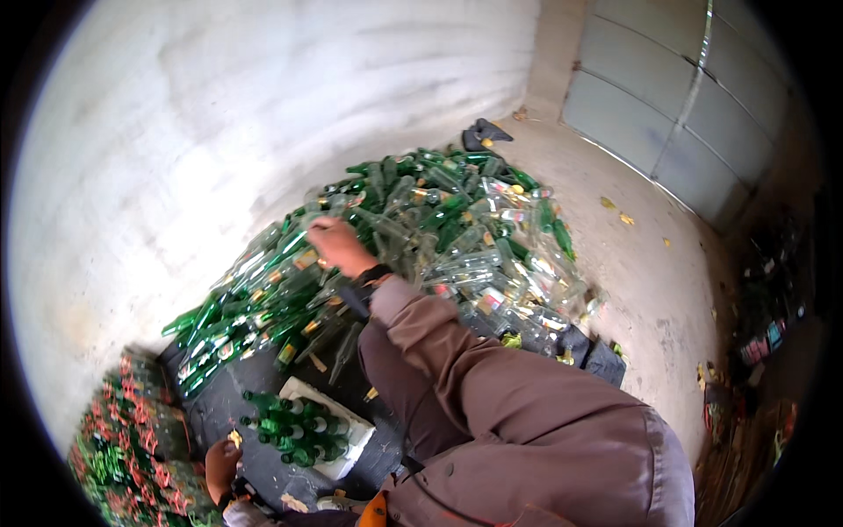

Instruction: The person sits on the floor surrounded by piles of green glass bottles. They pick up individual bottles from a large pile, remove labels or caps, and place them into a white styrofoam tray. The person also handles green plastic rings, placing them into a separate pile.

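Note:
My right hand reaches over a big heap of glass bottles, green and clear, many with labels. Its fingers close at the neck end of a green bottle on the heap's left side; blur softens the grip. Low on the left, my left hand is curled, with a small yellowish scrap at its fingertips. Whether the fingers pinch that scrap or it lies beyond them is hard to see. Between my left hand and my knee, a tight group of green bottles stands on a whitish slab.
Bundled bottles tied with red strands are stacked at the lower left. Dark sheeting covers the floor beneath the slab. A pale wall rises behind the heap; a grey metal door stands at the back right. Clutter lines the right.

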`<state>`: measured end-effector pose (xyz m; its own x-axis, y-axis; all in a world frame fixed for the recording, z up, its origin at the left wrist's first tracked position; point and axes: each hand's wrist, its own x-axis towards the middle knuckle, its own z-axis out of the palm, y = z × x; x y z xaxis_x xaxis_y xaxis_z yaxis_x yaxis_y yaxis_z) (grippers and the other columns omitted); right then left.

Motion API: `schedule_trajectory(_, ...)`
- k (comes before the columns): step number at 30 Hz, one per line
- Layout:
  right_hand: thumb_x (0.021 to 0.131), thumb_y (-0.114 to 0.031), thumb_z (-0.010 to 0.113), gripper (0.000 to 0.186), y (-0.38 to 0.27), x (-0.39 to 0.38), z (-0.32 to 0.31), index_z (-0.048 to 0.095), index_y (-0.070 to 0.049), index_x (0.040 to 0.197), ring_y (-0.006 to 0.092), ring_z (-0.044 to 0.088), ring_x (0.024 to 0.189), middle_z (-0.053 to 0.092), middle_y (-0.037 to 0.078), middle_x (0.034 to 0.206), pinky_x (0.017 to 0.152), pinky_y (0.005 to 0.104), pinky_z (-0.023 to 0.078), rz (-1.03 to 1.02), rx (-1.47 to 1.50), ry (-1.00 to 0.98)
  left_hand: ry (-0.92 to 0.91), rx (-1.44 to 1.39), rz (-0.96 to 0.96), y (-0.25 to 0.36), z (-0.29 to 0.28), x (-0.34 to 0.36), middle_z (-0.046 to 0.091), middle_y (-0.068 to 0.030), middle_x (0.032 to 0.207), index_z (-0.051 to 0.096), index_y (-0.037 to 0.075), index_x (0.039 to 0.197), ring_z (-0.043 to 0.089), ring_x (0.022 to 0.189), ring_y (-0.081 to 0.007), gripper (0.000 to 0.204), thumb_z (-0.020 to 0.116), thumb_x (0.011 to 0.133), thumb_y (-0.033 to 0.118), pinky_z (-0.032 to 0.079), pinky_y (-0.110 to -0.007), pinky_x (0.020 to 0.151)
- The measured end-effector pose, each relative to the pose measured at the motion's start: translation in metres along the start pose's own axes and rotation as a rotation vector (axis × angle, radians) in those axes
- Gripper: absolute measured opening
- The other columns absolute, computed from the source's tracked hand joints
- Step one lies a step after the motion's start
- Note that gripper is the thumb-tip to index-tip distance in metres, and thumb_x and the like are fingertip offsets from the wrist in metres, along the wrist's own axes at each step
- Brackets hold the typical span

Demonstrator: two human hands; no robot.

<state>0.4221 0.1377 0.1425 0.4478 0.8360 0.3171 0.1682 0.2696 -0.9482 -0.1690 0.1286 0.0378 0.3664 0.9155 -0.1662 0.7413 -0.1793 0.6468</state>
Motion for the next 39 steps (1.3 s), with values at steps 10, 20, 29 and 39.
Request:
schedule_trajectory(10, 0.091, -0.008, 0.067, 0.016, 0.015, -0.057, 0.108, 0.062, -0.010, 0.106, 0.0141, 0.057, 0.050, 0.057, 0.005, 0.068, 0.041, 0.0338, 0.048, 0.200, 0.364, -0.048, -0.098, -0.093, -0.203, -0.034, 0.006, 0.000, 0.073, -0.0137, 0.085, 0.065, -0.006, 0.116, 0.071, 0.063, -0.0184, 0.036, 0.069, 0.085, 0.012, 0.049, -0.029, 0.049)
schedule_trajectory(20, 0.089, -0.012, 0.068, 0.020, 0.032, -0.075, 0.137, 0.062, -0.007, 0.107, 0.0147, 0.055, 0.045, 0.055, 0.004, 0.060, 0.041, 0.0320, 0.046, 0.343, 0.294, -0.422, -0.086, 0.133, -0.051, -0.014, 0.000, 0.001, 0.071, -0.0222, 0.104, 0.068, -0.005, 0.112, 0.069, 0.092, -0.0353, 0.040, 0.072, 0.080, 0.017, 0.056, -0.041, 0.082)
schedule_trajectory(29, 0.090, -0.024, 0.073, 0.037, 0.011, -0.086, 0.151, 0.065, -0.007, 0.121, 0.0126, 0.054, 0.049, 0.058, 0.003, 0.066, 0.046, 0.0311, 0.047, 0.394, -0.017, -0.473, -0.030, 0.070, -0.132, 0.013, 0.008, -0.009, 0.075, -0.0206, 0.100, 0.071, 0.003, 0.117, 0.073, 0.094, -0.0336, 0.042, 0.075, 0.082, 0.024, 0.056, -0.041, 0.084)
schedule_trajectory(39, 0.092, -0.015, 0.071, 0.020, 0.038, -0.102, 0.186, 0.064, -0.005, 0.108, 0.0103, 0.048, 0.046, 0.055, 0.001, 0.067, 0.039, 0.0299, 0.037, 0.492, 0.066, -0.625, -0.005, 0.157, -0.093, 0.040, 0.005, -0.015, 0.075, -0.0182, 0.104, 0.070, 0.002, 0.120, 0.073, 0.097, -0.0290, 0.042, 0.077, 0.084, 0.022, 0.056, -0.038, 0.088)
